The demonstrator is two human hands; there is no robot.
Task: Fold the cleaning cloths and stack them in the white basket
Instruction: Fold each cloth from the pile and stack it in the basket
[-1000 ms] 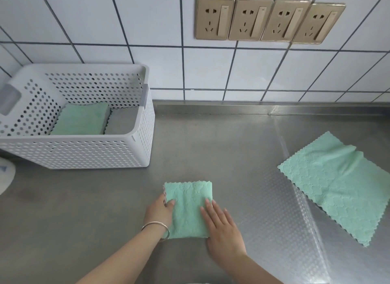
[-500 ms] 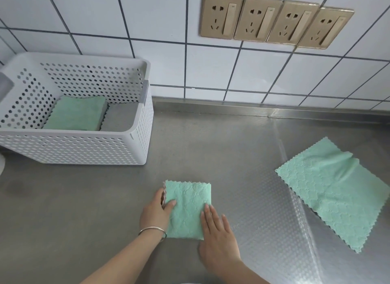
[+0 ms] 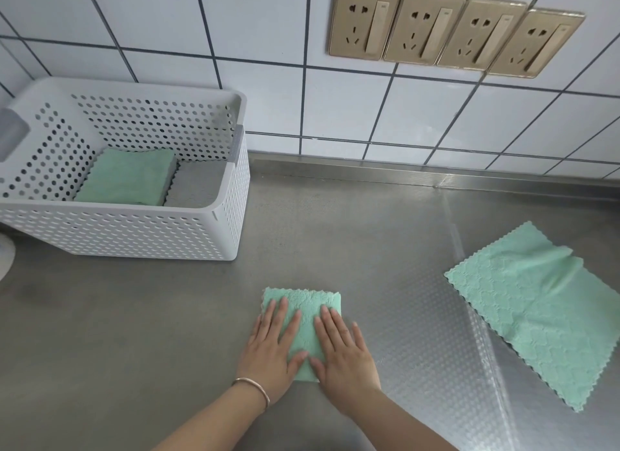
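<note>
Steel counter [image 3: 141, 333]: both hands [image 3: 271, 346] flatten folded cloth [image 3: 303, 303]

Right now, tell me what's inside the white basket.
The basket holds a folded green cloth on the left and a grey cloth beside it. Anything beneath them is covered.

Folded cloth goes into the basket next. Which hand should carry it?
Left, probably. The left hand lies on the folded cloth on the side nearer the basket.
</note>
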